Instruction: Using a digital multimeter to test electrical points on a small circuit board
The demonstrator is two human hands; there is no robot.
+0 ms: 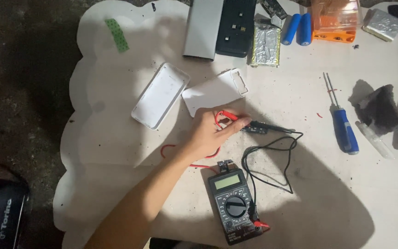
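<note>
Head view: the left hand point(207, 133) reaches in from the lower left across a white cloud-shaped board point(116, 152), its fingers pinched on a red probe point(229, 115) and pressing toward a small dark circuit board point(254, 129) just right of the fingertips. A black probe point(272, 127) lies on that circuit board, pointing left. The right hand is out of view.

Taking the multimeter point(234, 203) as the landmark: it lies face up just below the hand, at the board's lower middle. A black lead point(272, 159) loops from its right side up to the black probe; a red lead point(169, 148) curls above and to its left, under the wrist. Farther above and left lie a white case shell point(160, 95) and a white cover plate point(215, 91), touching. Well to the right lies a blue-handled screwdriver point(344, 127). Far above, at the board's top edge, lie a foil-wrapped pack point(266, 45) and two blue cylindrical cells point(299, 28).
</note>
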